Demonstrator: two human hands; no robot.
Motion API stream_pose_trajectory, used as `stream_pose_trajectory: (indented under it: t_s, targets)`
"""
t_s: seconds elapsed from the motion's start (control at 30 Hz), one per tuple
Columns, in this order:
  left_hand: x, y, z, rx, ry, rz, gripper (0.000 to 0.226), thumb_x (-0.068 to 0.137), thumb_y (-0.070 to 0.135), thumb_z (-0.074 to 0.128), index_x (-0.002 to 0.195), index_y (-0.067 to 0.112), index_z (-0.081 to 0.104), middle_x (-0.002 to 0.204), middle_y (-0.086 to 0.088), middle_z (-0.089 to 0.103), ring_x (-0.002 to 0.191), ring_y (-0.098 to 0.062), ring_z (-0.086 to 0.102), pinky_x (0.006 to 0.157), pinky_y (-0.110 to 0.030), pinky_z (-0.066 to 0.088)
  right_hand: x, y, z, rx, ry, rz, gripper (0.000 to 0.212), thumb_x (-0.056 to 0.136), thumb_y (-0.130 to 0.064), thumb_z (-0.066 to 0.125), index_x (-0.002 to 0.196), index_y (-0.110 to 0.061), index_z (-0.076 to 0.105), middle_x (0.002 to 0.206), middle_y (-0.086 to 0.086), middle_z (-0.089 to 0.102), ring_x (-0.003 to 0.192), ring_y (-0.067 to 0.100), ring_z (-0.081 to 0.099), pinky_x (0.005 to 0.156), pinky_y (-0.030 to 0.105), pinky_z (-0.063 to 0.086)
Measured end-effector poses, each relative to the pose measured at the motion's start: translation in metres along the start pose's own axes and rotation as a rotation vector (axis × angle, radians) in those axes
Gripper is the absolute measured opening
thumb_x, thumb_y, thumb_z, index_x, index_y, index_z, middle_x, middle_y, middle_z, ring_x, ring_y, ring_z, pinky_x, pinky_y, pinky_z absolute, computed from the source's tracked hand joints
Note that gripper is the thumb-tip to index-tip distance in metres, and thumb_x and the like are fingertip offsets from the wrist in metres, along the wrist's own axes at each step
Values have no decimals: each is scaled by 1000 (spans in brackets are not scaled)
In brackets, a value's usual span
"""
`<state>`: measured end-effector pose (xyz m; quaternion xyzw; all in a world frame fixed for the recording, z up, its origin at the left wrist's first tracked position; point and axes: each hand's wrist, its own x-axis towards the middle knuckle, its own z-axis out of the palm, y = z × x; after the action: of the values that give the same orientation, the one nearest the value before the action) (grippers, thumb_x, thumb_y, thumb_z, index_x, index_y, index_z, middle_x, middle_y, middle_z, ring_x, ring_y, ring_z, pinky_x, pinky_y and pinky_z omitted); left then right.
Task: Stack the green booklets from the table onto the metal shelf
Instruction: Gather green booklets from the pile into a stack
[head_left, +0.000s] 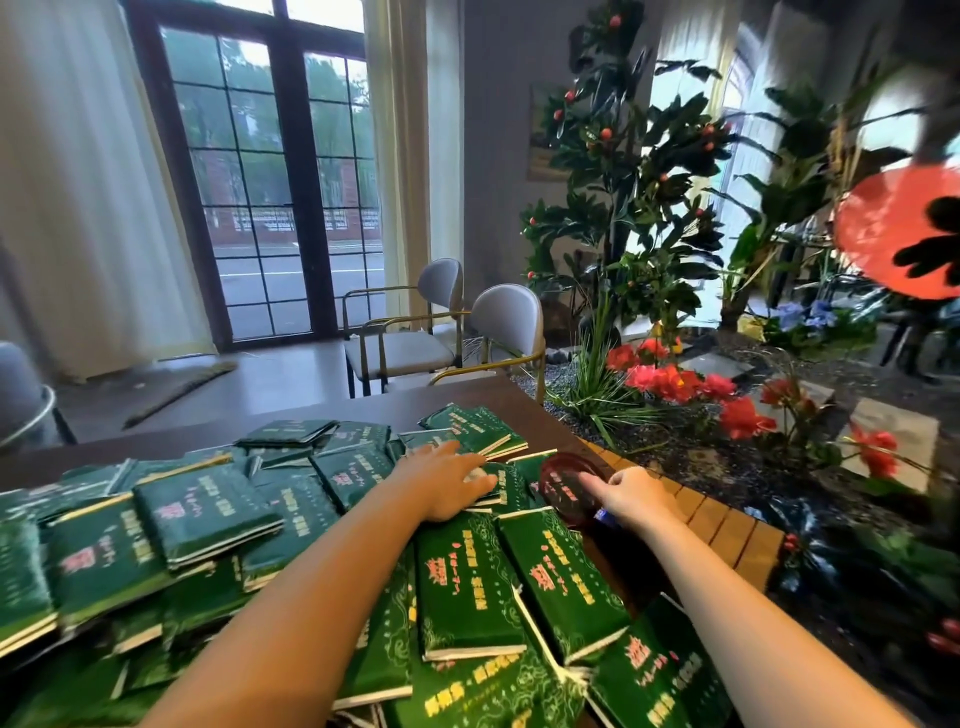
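Observation:
Several green booklets (208, 512) with pink and yellow print lie heaped over the dark table (540, 410), from the near left to the far right corner. My left hand (441, 480) reaches over the heap, fingers spread, resting flat on a booklet (506, 486) near the far right. My right hand (631, 499) is beside it at the table's right edge, fingertips touching a dark red translucent round dish (563, 480). A blue band shows at its wrist. No metal shelf is in view.
Wooden slats (727, 525) border the table's right edge. Beyond them is a garden bed with red flowers (670, 379) and tall plants (634, 171). Two grey chairs (498, 322) stand past the far edge, before a large window. A red lantern (904, 228) hangs at right.

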<state>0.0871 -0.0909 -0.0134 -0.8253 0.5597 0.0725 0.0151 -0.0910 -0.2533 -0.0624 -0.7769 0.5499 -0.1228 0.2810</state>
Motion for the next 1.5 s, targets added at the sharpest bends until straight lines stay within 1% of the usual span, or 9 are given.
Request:
stream_pose_trajectory:
  t_s: [0.1,0.4,0.57,0.7,0.83,1.0,1.1,1.3,1.5]
  targets:
    - [0,-4,3,-21,57,68,54,97,54,36,142,25,36,150,-7,35,136,-30,34,113,-49,30,-1,1,1,-70,-8,-9,34,87,-55,53,76,-23,60,90,0,67,92,23,63,84,37,51]
    - [-20,-3,-9,77,288,51,38,100,37,43,127,9,43,130,-10,50,119,-24,46,100,-36,42,-30,4,-18,-93,208,-98,25,92,-41,54,79,-23,63,92,4,65,100,30,60,73,31,43]
    - [-49,11,-26,-278,310,101,48,92,59,38,100,14,51,97,-3,58,84,-19,56,83,-39,51,-64,-4,-48,-122,248,-240,26,92,-38,56,80,-18,67,87,6,67,93,30,62,70,33,41]
    - [-88,44,-41,-515,380,164,48,102,43,20,68,22,47,63,3,51,56,-6,47,66,-23,46,-100,0,-69,-85,219,-365,33,94,-35,56,63,-25,53,70,0,57,81,26,59,66,32,38]
    - [-120,72,-33,-705,403,209,46,101,26,36,58,13,46,53,1,44,44,-8,37,49,-22,34,-147,15,-83,-78,207,-459,41,96,-35,52,56,-26,47,61,-4,53,69,21,55,61,33,36]
    - [-167,116,-3,-1044,142,255,21,97,8,43,79,13,52,48,1,45,30,-5,35,36,-14,27,-203,59,-84,-131,173,-497,41,96,-35,49,57,-25,48,65,-5,56,69,18,55,65,38,40]
    - [-192,142,27,-1207,-73,278,24,99,8,42,78,14,53,41,9,33,32,-4,25,37,-11,20,-233,103,-84,-69,86,-502,38,95,-29,54,63,-9,61,62,3,58,63,16,54,64,36,39]
    - [-209,205,98,-1209,-414,90,43,103,35,31,64,15,38,37,10,22,27,-3,19,35,-5,17,-282,206,-55,-46,-59,-275,39,95,-28,54,57,-18,57,56,-6,54,51,2,47,53,21,32]
    - [-218,260,187,-1143,-647,6,28,97,15,36,69,17,40,55,2,34,44,-10,35,43,-16,26,-310,294,-13,-159,-196,-20,41,97,-31,51,56,-29,47,57,-13,50,57,3,47,59,30,36]
